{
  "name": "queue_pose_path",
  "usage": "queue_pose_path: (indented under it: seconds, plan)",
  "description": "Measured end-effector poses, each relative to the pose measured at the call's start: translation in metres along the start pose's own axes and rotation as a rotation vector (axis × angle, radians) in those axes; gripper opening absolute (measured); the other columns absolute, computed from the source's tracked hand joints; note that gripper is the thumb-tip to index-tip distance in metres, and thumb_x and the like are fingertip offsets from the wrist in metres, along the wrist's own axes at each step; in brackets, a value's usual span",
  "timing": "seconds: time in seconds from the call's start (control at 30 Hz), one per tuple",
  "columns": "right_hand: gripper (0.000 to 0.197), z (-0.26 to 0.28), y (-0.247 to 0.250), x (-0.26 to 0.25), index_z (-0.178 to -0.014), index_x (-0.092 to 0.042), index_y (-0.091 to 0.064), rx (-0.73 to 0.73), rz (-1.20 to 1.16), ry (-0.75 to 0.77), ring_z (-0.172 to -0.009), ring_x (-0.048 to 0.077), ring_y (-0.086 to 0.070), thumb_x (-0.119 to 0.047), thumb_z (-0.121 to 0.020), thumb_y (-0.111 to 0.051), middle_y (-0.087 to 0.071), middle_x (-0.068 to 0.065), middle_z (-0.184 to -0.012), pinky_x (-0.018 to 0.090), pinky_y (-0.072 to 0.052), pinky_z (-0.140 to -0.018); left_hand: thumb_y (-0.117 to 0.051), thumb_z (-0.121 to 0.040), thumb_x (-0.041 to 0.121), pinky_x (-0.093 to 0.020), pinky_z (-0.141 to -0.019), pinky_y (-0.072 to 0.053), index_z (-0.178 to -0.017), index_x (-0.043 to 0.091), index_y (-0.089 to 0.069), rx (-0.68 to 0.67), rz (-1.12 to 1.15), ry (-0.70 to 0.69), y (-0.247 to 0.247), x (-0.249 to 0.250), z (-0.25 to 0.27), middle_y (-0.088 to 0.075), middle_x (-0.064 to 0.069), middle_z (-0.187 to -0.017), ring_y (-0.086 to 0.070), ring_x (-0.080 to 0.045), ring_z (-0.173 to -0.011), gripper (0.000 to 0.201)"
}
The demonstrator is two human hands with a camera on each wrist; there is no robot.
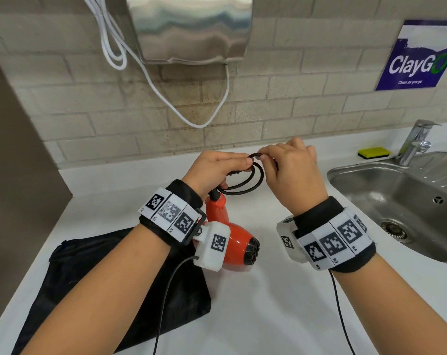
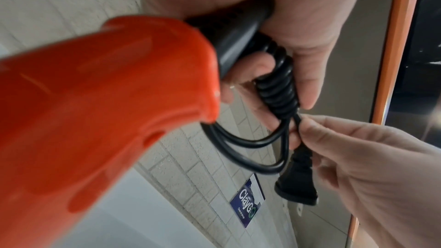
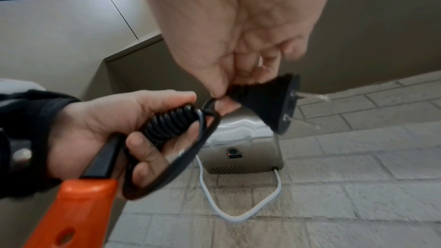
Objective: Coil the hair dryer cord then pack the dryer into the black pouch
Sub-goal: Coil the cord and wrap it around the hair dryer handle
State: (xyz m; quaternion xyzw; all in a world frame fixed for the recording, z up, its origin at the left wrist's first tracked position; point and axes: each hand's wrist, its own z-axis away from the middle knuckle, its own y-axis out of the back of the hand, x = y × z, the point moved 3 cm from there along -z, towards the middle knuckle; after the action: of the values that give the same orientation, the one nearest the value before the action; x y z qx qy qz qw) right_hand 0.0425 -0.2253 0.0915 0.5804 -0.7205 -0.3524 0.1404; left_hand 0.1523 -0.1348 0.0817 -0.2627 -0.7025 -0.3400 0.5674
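- The left hand [image 1: 212, 167] is curled round the black cord [image 1: 245, 181] where it leaves the handle of the orange hair dryer [image 1: 232, 242]; in the left wrist view its fingers [image 2: 307, 74] close over a tight spiral of wraps [image 2: 276, 86] just past the black strain relief [image 2: 236, 31]
- The right hand [image 1: 291, 170] meets the left one above the table [image 1: 255, 303]; its thumb and fingertips [image 3: 214, 82] pinch the cord right behind the black plug [image 3: 269, 101], whose two metal prongs point away from the palm
- Two loose loops of cord hang below the left hand, between both hands; the wrapped part lies across the left palm in the right wrist view
- The hair dryer hangs from the left hand by its handle end, its dark nozzle facing the right wrist; I cannot tell whether its body touches the table
- The black pouch [image 1: 94, 278] lies flat on the table under the left forearm, near the front edge; the dryer is outside it
- A steel sink [image 1: 401, 201] with a tap [image 1: 414, 142] sits to the right, a yellow sponge [image 1: 373, 152] beside the tap; a metal hand dryer [image 1: 191, 29] with a white cable [image 1: 181, 108] is fixed to the brick wall, and a blue "ClayGo" sign [image 1: 416, 60] hangs to its right
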Motion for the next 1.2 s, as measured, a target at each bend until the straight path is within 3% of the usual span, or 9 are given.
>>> queue_pose_path:
  seconds: [0.13, 0.23, 0.33, 0.43, 0.5, 0.63, 0.87, 1.03, 1.2]
  plan:
    - [0.021, -0.002, 0.000, 0.004, -0.103, -0.005, -0.066, -0.126, -0.213, -0.070, -0.074, 0.018, -0.049, -0.008, -0.089, -0.051, -0.062, 0.010, -0.093, 0.012, -0.031, -0.064, -0.065, -0.082, 0.021, -0.018, -0.049, -0.035, -0.093, 0.017, -0.071, 0.027, 0.034, 0.021, 0.001, -0.001, -0.001, -0.068, 0.012, -0.065, -0.041, -0.001, -0.044, 0.013]
    - [0.016, -0.003, 0.002, 0.007, -0.099, -0.006, -0.066, -0.222, -0.318, -0.164, -0.062, 0.011, -0.045, -0.010, -0.088, -0.054, -0.054, 0.002, -0.086, 0.004, -0.036, -0.057, -0.065, -0.082, 0.025, -0.016, -0.050, -0.037, -0.095, 0.020, -0.071, 0.014, -0.003, 0.028, -0.001, -0.001, 0.000, -0.065, 0.005, -0.077, -0.042, -0.003, -0.056, 0.014]
    - [0.003, -0.002, 0.004, 0.006, -0.086, -0.010, -0.059, -0.367, -0.558, -0.303, -0.050, 0.004, -0.057, -0.007, -0.086, -0.058, -0.055, 0.000, -0.069, 0.014, -0.048, -0.056, -0.065, -0.082, 0.026, -0.016, -0.052, -0.038, -0.090, 0.026, -0.070, 0.015, -0.033, 0.019, -0.003, 0.001, 0.001, -0.064, 0.013, -0.072, -0.048, 0.002, -0.056, 0.010]
    - [0.020, -0.001, 0.000, 0.006, -0.076, -0.015, -0.053, -0.426, -0.740, -0.389, -0.066, 0.023, -0.066, 0.002, -0.081, -0.061, -0.052, 0.001, -0.069, 0.034, -0.056, -0.077, -0.064, -0.083, 0.025, -0.016, -0.046, -0.038, -0.084, 0.027, -0.070, 0.017, -0.018, 0.002, -0.005, 0.003, 0.002, -0.064, 0.018, -0.063, -0.049, 0.006, -0.044, 0.007]
    - [0.026, 0.000, -0.003, 0.005, -0.073, -0.017, -0.051, -0.392, -0.814, -0.419, -0.070, 0.026, -0.063, 0.006, -0.080, -0.061, -0.051, 0.002, -0.069, 0.040, -0.056, -0.082, -0.064, -0.083, 0.027, -0.018, -0.044, -0.036, -0.084, 0.027, -0.070, 0.021, -0.017, -0.001, -0.007, 0.004, 0.002, -0.064, 0.013, -0.069, -0.045, 0.003, -0.038, 0.006]
    - [0.025, 0.004, -0.011, 0.005, -0.075, -0.015, -0.052, -0.274, -0.960, -0.463, -0.065, 0.020, -0.059, 0.009, -0.080, -0.059, -0.047, 0.003, -0.068, 0.028, -0.058, -0.071, -0.064, -0.083, 0.030, -0.018, -0.039, -0.031, -0.079, 0.031, -0.071, 0.022, 0.016, 0.010, -0.008, 0.003, 0.001, -0.065, 0.017, -0.059, -0.034, -0.002, -0.035, 0.007]
    - [0.032, 0.008, -0.024, 0.002, -0.074, -0.022, -0.051, -0.068, -1.008, -0.433, -0.079, 0.030, -0.058, 0.009, -0.080, -0.059, -0.049, 0.004, -0.074, 0.018, -0.058, -0.062, -0.064, -0.082, 0.032, -0.017, -0.038, -0.029, -0.086, 0.032, -0.071, 0.018, 0.048, 0.007, -0.008, 0.001, -0.001, -0.069, 0.012, -0.077, -0.035, -0.002, -0.037, 0.008]
    - [0.021, 0.007, -0.021, 0.001, -0.079, -0.017, -0.054, 0.019, -0.696, -0.323, -0.065, 0.008, -0.049, -0.003, -0.075, -0.069, -0.047, -0.012, -0.067, 0.010, -0.041, -0.058, -0.063, -0.083, 0.031, -0.017, -0.039, -0.028, -0.091, 0.025, -0.072, 0.014, 0.104, 0.037, -0.008, -0.001, -0.001, -0.070, 0.006, -0.084, -0.030, -0.008, -0.044, 0.013]
    - [0.029, 0.009, -0.024, 0.001, -0.094, -0.014, -0.049, 0.053, -0.624, -0.236, -0.083, 0.008, -0.050, -0.009, -0.075, -0.070, -0.049, -0.007, -0.087, 0.008, -0.038, -0.074, -0.062, -0.084, 0.032, -0.015, -0.038, -0.028, -0.093, 0.022, -0.071, -0.016, 0.140, 0.074, -0.006, -0.002, -0.002, -0.068, 0.005, -0.086, -0.028, -0.006, -0.043, 0.017]
